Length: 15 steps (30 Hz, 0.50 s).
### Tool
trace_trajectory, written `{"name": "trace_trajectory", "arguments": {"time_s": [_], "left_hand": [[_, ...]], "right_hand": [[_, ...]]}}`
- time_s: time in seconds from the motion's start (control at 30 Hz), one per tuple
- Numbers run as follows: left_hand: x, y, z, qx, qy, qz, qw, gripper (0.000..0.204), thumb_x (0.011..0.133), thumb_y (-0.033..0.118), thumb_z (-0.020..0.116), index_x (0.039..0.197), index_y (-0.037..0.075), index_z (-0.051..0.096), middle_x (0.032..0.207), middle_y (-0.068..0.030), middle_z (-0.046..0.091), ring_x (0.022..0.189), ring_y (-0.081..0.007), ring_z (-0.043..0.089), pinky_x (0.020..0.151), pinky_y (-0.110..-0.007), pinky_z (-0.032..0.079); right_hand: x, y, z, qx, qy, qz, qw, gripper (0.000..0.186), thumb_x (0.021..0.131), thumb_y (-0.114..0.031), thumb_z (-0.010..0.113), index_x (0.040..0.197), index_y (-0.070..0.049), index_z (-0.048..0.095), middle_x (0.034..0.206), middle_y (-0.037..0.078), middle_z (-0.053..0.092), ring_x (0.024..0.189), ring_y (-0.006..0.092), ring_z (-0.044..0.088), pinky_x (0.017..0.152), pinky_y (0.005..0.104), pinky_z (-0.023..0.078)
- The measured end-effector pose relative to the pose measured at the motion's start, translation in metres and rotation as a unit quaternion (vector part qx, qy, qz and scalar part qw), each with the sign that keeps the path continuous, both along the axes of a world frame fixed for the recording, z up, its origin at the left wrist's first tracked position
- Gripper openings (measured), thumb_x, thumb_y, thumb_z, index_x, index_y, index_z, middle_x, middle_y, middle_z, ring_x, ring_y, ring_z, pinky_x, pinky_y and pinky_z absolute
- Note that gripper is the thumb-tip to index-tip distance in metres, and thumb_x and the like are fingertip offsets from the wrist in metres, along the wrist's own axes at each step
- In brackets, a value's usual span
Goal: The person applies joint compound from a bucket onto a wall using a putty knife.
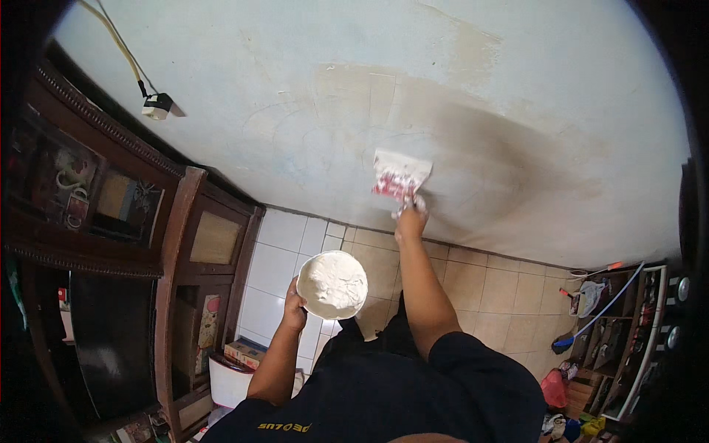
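Note:
My left hand (pixel 295 306) grips the near left side of a round white bowl (pixel 319 307), its fingers partly hidden behind the rim. Inside the bowl lies thick white putty (pixel 337 276), lumpy on top. Further forward and to the right, my right hand (pixel 412 220) is closed around the handle of a wide putty knife (pixel 403 171). White paste smears the red part of its blade and my fingers. The blade is held at the pale wall (pixel 244 155); whether its edge touches the surface I cannot tell. Beige patches and faint curved marks spread over the wall around it.
A dark wooden cabinet (pixel 188 258) with a television (pixel 111 347) stands at the left. A socket (pixel 156 105) hangs on a cable at upper left. Shelves (pixel 609 325) with a blue brush (pixel 563 342) are at the right. Tiled floor (pixel 517 292) runs along the wall.

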<state>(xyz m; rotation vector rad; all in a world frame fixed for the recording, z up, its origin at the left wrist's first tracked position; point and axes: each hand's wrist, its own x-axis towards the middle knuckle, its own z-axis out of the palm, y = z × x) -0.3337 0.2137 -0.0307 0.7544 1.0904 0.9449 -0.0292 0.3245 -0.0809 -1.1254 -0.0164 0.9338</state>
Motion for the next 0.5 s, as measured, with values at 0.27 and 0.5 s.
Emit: {"name": "trace_trajectory", "arguments": {"time_s": [0.27, 0.5], "left_hand": [[-0.004, -0.004, 0.022, 0.008, -0.057, 0.007, 0.998, 0.073, 0.053, 0.019, 0.047, 0.123, -0.002, 0.044, 0.113, -0.0131, 0.054, 0.108, -0.0242, 0.051, 0.097, -0.033, 0.037], [-0.001, -0.006, 0.044, 0.032, -0.041, -0.018, 0.998, 0.065, 0.057, 0.019, 0.045, 0.119, 0.001, 0.045, 0.108, -0.0111, 0.054, 0.103, -0.0238, 0.052, 0.092, -0.033, 0.040]], "right_hand": [[0.030, -0.045, 0.181, 0.156, -0.094, 0.016, 0.983, 0.006, 0.083, -0.001, 0.052, 0.085, -0.006, 0.050, 0.069, 0.002, 0.053, 0.048, 0.0088, 0.045, 0.042, 0.0252, 0.042], [0.078, 0.000, 0.288, 0.267, -0.191, -0.020, 0.944, 0.006, 0.082, -0.009, 0.056, 0.085, -0.004, 0.055, 0.067, 0.002, 0.052, 0.049, 0.0101, 0.045, 0.043, 0.0260, 0.042]]}}
